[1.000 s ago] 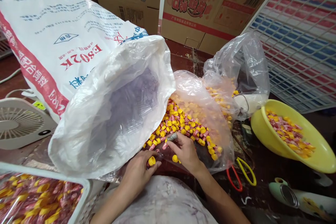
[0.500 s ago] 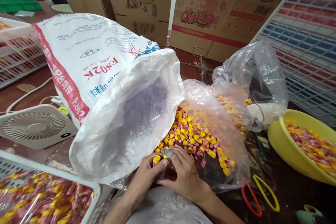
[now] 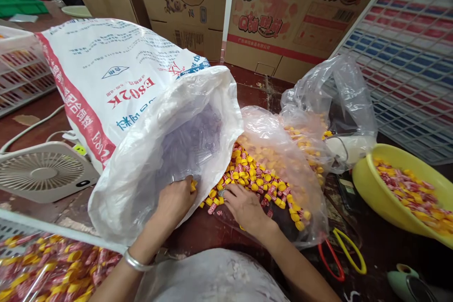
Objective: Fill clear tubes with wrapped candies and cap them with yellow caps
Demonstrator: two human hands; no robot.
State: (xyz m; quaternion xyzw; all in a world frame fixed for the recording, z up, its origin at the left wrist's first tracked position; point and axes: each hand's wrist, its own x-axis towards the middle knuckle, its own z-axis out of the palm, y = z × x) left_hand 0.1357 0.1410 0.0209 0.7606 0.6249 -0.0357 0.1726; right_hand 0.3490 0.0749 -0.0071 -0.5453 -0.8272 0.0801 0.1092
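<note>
Now the left hand (image 3: 179, 200) is dipped into the mouth of the white sack (image 3: 134, 137), mid-frame, its fingers closed around a yellow cap (image 3: 193, 185); whether one of the clear tubes (image 3: 205, 144) is pinched too cannot be told. Well apart from it, the right hand (image 3: 246, 207) is curled at the near edge of the candy-like heap (image 3: 260, 177), just right of centre on the counter (image 3: 208, 238); its grip is hidden. The cap is best tucked against the palm, fingertips left free for a tube. Loose edge pieces should be picked first, lightly, so nothing is knocked into the sack.
</note>
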